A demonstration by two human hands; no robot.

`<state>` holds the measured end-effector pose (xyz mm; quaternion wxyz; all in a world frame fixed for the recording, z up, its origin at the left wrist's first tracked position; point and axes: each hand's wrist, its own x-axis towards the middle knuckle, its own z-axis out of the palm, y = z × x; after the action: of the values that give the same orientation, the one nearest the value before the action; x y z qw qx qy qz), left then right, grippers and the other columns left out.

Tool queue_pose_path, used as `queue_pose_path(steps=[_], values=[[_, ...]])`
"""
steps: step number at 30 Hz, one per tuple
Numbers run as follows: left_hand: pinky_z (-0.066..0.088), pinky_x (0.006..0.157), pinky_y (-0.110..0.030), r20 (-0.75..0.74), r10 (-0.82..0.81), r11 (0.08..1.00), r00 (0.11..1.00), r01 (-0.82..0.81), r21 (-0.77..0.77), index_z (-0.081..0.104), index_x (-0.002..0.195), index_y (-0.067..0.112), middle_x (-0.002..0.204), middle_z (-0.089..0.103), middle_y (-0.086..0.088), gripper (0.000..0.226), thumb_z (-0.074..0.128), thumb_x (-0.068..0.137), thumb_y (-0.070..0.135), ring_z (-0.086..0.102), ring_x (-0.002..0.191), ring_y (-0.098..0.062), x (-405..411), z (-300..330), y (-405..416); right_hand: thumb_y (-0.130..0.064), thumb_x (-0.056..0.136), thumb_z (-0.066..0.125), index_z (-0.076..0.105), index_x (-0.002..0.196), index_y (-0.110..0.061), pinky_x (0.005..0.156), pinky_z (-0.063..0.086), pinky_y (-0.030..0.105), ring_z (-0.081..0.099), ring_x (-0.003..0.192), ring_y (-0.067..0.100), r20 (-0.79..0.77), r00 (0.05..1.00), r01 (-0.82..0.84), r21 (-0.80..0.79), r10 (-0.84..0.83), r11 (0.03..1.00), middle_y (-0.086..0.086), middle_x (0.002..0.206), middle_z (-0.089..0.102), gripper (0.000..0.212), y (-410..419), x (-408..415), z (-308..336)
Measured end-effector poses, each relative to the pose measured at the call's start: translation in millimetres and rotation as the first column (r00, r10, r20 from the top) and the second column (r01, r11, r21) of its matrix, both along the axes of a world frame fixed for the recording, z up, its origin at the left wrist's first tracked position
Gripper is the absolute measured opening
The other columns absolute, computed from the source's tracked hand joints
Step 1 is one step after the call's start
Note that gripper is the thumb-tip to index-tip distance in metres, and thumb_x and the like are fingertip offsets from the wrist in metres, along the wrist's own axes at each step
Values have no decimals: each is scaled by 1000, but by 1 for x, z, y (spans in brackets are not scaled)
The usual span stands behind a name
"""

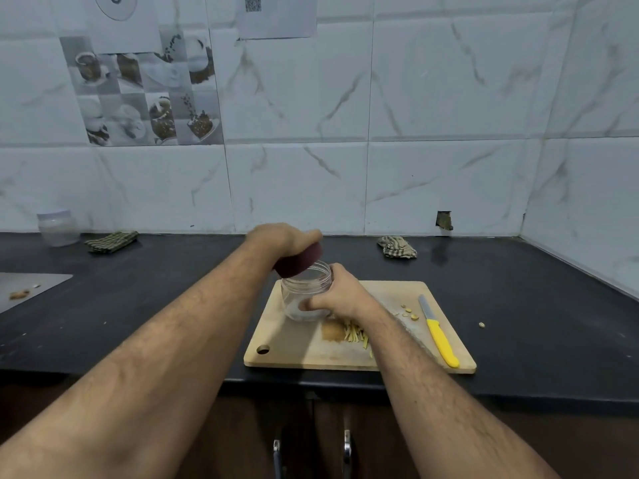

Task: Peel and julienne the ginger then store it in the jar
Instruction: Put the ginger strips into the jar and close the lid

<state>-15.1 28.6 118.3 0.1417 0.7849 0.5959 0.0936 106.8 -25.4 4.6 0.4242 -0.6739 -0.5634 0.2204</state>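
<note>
The cutting looks done: a heap of julienned ginger (354, 332) lies on the wooden cutting board (311, 354), near its front edge, part hidden by the right forearm. The step in hand is opening the jar for storing.

The right hand (340, 293) wraps round the side of the clear plastic jar (302, 292), which stands on the board toward its back-left corner, w/ fingers curled onto the wall. The left hand (281, 236) grips the maroon lid (299, 260) from above; the lid sits tilted over the jar's mouth, its right side lifted off the threaded rim, so it seems just unscrewed. Whether the lid's left edge touches the rim can't be told.

The yellow-handled knife (438, 331) lies along the board's right edge, a few peel bits (409, 312) beside it.

Next, probably: set the lid down on the bench, keep 1 hand on the jar, then gather the strips and drop them in w/o scattering.
</note>
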Motion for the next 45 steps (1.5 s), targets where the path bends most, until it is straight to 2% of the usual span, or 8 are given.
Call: queue_pose_path(steps=[3,8,15,23,30,34,40,45], values=[[53,72,-36,310,55,987,949,-6,-159,58,87,4,73,63,-17,64,39,86,65,62,69,-33,-13,-6,7,-26,58,92,51,108,-22,82,55,34,63,99,14,-3,1000,2,24,-2,1000,-6,103,64,65,-5,2,3],[57,81,-42,784,294,912,547,86,-402,56,95,9,88,61,-15,47,40,93,53,63,81,-31,-39,-30,22,-27,63,90,44,125,-19,72,47,23,57,103,13,17,1000,23,18,-24,1000,-8,110,59,78,-10,8,10],[61,57,-45,829,485,809,278,219,-546,49,131,9,113,64,-28,74,26,97,70,69,88,-43,-42,-83,50,-32,65,90,40,133,-16,79,47,26,55,108,13,12,999,52,-11,-52,999,-6,118,57,85,-11,7,6],[56,70,-53,820,547,796,166,200,-571,51,129,7,117,62,-21,42,30,108,36,63,100,-36,-32,-106,64,-36,66,88,37,137,-18,69,57,30,55,106,12,36,998,55,-64,-53,996,-8,116,52,89,-12,15,12],[60,57,-41,825,433,901,364,-130,-415,63,105,-4,112,65,-21,23,54,99,17,70,87,-36,-40,-120,82,-36,67,88,37,136,-15,77,59,36,56,105,13,74,996,48,-68,-43,997,-14,107,49,88,-11,15,15],[63,73,-44,738,418,908,529,-252,-334,69,99,-7,90,72,-20,26,58,98,17,73,74,-32,-45,-127,79,-38,67,88,36,139,-15,84,57,38,54,109,14,88,995,53,-70,-47,996,-9,116,49,91,-13,13,15],[61,80,-44,759,376,927,531,-223,-303,65,71,3,91,74,-20,26,62,95,12,74,82,-32,-49,-127,68,-38,66,90,40,141,-15,92,44,28,53,121,17,114,993,38,-72,-29,997,-4,132,55,92,-17,13,17],[48,92,-30,711,39,932,702,-281,227,70,116,9,115,71,-5,26,56,97,19,64,109,-21,-47,-112,24,-61,73,76,20,156,-13,110,38,39,47,132,22,84,993,88,-49,-83,995,4,149,44,111,-30,20,31]])
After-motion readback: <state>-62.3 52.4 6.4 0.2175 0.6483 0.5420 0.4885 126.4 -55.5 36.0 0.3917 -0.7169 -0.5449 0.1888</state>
